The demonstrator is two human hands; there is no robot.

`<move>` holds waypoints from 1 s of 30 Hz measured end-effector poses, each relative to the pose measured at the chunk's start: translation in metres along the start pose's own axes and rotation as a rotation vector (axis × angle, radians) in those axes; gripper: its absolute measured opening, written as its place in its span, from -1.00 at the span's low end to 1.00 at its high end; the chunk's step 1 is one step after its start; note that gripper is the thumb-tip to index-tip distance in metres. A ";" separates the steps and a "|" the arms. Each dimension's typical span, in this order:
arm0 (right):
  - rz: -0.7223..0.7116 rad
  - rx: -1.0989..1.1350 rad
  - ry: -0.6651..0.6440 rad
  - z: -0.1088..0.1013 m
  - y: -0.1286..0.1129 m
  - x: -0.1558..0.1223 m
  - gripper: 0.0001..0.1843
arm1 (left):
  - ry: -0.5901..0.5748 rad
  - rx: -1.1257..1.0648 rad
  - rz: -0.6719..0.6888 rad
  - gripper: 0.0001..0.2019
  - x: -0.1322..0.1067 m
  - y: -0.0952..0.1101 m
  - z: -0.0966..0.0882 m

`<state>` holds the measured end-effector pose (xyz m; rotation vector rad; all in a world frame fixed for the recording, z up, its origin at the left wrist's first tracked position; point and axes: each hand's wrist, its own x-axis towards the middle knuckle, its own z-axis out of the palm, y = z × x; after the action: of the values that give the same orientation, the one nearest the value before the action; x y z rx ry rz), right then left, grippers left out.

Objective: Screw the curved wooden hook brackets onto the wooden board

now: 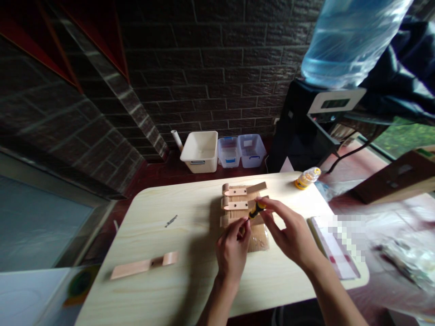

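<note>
A small wooden assembly [239, 199] of stacked slats with pale strips lies on the light table [176, 280], partly on a clear plastic bag. My right hand [288, 233] is closed around a screwdriver with an orange and black handle [257, 209], its tip pointing down at the assembly. My left hand [233, 249] pinches at the wood right by the screwdriver tip; what its fingers hold is too small to make out.
A loose wooden piece [144, 265] lies at the table's near left, a small dark screw-like bit [171, 221] further back. A yellow-capped container [306, 177] lies far right, a paper sheet [335, 253] at the right edge. Bins [200, 151] stand by the brick wall.
</note>
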<state>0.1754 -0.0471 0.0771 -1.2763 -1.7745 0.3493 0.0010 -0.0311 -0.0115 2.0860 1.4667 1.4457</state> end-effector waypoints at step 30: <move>-0.046 0.016 -0.022 0.004 -0.007 0.003 -0.57 | -0.010 0.006 -0.007 -0.87 -0.004 -0.006 0.004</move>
<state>0.1683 -0.0468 0.0807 -1.2226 -1.8130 0.3516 0.0003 -0.0298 -0.0195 2.0864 1.4749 1.4275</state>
